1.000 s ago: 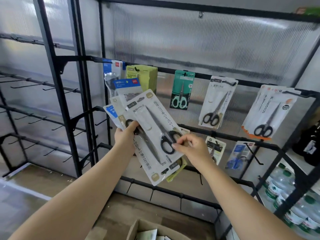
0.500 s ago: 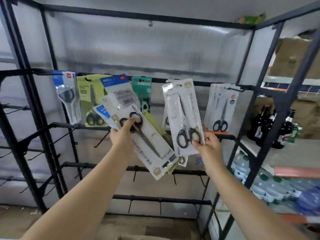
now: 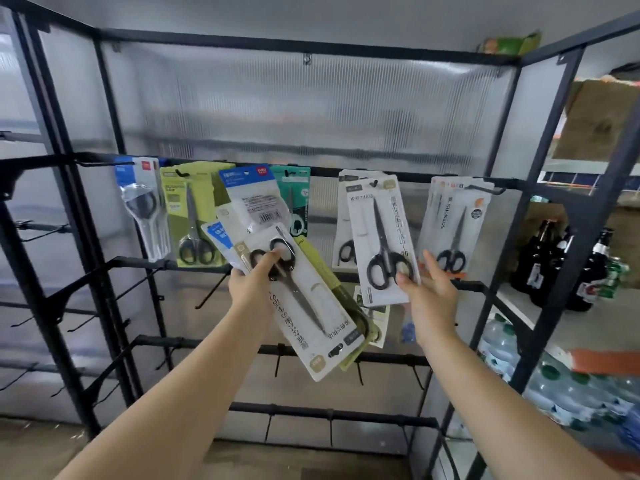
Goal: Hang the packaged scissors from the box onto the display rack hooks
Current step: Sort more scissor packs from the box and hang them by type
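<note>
Now the white scissors pack (image 3: 379,237) is hanging on a rack hook (image 3: 373,183), and the right hand (image 3: 429,292) is touching its bottom with fingers apart. Left hand (image 3: 254,278) is gripping a bunch of packs (image 3: 294,292).

A black metal display rack (image 3: 408,175) carries packaged scissors on its top-bar hooks: clear (image 3: 143,209), yellow-green (image 3: 194,216), teal (image 3: 294,199), white (image 3: 379,237) and orange-trimmed (image 3: 453,223) packs.

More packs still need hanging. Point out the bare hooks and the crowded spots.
Bare hooks stick out on the rail under the yellow-green pack, and on the left bay. The top rail is crowded between blue pack and orange-trimmed pack.
</note>
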Demonstrator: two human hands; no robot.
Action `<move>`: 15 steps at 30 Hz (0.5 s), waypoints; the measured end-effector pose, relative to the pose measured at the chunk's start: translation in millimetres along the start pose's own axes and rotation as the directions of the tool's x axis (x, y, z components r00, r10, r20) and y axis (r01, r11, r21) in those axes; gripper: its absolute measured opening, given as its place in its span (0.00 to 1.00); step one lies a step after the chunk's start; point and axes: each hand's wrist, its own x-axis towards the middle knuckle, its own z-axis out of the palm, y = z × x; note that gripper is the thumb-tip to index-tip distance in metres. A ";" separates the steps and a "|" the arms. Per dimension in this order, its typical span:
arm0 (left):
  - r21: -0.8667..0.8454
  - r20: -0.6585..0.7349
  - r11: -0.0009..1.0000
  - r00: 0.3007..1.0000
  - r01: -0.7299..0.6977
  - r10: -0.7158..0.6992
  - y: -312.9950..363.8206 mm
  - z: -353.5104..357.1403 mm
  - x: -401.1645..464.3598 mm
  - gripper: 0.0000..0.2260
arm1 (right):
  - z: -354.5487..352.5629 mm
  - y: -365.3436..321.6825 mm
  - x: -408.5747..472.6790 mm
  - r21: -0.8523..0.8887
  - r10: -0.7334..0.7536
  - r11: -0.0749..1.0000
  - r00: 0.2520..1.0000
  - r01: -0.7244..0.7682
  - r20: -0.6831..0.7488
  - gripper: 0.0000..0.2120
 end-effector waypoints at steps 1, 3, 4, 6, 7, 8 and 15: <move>0.002 -0.004 1.000 1.000 -0.002 0.002 1.5 -0.4 1.6 0.13 | 3.4 -1.1 2.2 -0.040 -0.038 0.998 0.999 0.038 0.006 0.26; 0.006 -0.013 1.000 1.000 -0.004 0.004 4.4 -1.3 3.9 0.15 | 12.7 -5.0 5.8 -0.149 -0.104 0.983 0.994 0.105 0.016 0.22; 0.009 -0.014 1.000 1.000 0.000 0.000 6.0 -2.0 5.0 0.16 | 18.0 -7.2 8.9 -0.191 -0.115 0.975 0.993 0.118 0.025 0.21; 0.018 -0.013 1.000 1.000 0.012 -0.011 9.4 -4.0 6.2 0.16 | 28.7 -11.7 15.6 -0.233 -0.100 0.966 0.992 0.116 0.079 0.22; 0.020 -0.011 1.000 1.000 0.019 -0.019 11.2 -5.5 7.1 0.14 | 33.3 -12.8 19.1 -0.244 -0.062 0.966 0.991 0.089 0.116 0.24; 0.020 -0.008 0.999 1.000 0.027 -0.027 13.0 -7.0 7.9 0.13 | 36.9 -13.0 22.5 -0.268 -0.003 0.962 0.989 0.042 0.147 0.26; -0.017 0.015 0.997 0.997 0.081 -0.081 26.0 -13.9 11.2 0.14 | 43.3 1.1 1.8 -0.347 0.166 0.936 0.938 -0.052 0.306 0.24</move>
